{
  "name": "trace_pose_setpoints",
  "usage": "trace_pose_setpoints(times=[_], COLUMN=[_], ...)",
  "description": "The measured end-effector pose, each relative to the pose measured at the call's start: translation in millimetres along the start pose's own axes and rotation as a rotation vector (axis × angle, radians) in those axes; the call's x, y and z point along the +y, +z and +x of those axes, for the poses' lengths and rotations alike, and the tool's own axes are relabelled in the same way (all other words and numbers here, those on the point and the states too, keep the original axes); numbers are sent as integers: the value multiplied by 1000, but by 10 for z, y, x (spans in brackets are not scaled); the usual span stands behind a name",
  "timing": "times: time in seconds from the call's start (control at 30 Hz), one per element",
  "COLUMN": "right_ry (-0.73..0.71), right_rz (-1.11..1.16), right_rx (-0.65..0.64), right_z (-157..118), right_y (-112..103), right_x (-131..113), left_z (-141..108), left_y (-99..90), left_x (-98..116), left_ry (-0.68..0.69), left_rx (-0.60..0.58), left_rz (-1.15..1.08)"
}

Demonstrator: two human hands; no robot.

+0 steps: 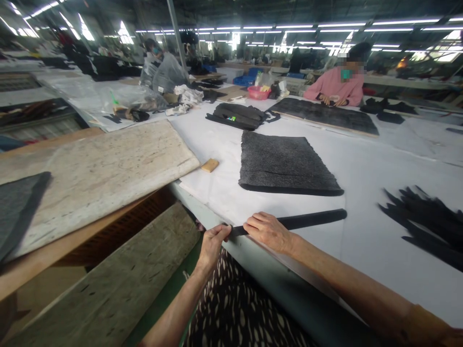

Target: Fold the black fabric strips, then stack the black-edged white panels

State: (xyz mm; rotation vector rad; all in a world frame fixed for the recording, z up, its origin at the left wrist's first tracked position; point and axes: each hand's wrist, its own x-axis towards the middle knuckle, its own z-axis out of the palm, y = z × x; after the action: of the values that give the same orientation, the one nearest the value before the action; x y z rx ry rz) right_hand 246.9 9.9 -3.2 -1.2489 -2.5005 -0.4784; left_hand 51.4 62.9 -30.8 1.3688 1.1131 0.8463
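A narrow black fabric strip (313, 219) lies along the front edge of the white table. Its left end is pinched between the thumb and fingers of my left hand (214, 242), just at the table's edge. My right hand (269, 231) rests over the strip a little to the right, fingers together and bent down on it; what its fingertips grip is hidden. Beyond the strip lies a dark grey stack of fabric pieces (285, 164) with a black folded front edge. A small tan block (210, 165) sits to the left of that stack.
Black strips (430, 221) are heaped at the right. A pale stained board (97, 178) slants at the left, with dark fabric (21, 202) on it. Farther back are a dark bundle (237, 115), a pink basket (259, 92) and a person in pink (338, 86) at a dark panel.
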Motion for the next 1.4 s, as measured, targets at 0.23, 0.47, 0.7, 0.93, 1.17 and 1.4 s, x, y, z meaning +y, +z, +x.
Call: trace_pose_setpoints(times=[0.23, 0.47, 0.7, 0.93, 1.17, 1.4], right_ry=[49, 60, 81, 18, -104, -61], right_rz=[16, 45, 22, -41, -66, -37], right_rx=[-10, 20, 17, -4, 54, 59], right_z=[-198, -416, -551, -644, -315, -416], right_y=[-32, -104, -158, -215, -124, -175], right_x=[99, 174, 222, 259, 75, 121], left_z=[-16, -40, -92, -112, -87, -171], left_y=[-81, -143, -329, -489, -647, -778], left_x=[-66, -177, -359, -636, -960, -1083], left_ry=[-15, -46, -100, -140, -186, -191], left_rx=[38, 42, 92, 105, 161, 183], left_rz=[-32, -62, -33, 23, 62, 64])
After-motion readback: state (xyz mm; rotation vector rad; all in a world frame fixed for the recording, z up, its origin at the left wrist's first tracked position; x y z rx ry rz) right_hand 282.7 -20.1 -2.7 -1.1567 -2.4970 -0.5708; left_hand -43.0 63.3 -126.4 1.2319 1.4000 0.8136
